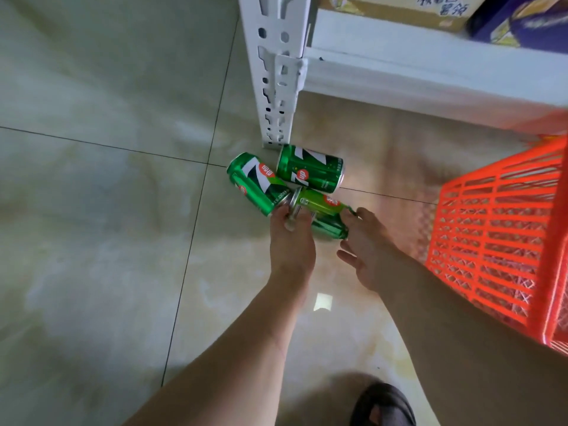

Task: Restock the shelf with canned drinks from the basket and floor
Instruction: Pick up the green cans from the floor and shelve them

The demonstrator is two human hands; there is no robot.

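Three green drink cans lie on their sides on the tiled floor by the white shelf post. The far can and the left can rest untouched. My left hand grips the silver top end of the nearest can. At that can's other end, the fingertips of my right hand touch it, with the fingers spread. The orange plastic basket stands to the right of my right hand.
The white shelf board runs to the right above the floor, carrying a cardboard box and a purple box. A dark shoe shows at the bottom edge. Pale floor tiles spread to the left.
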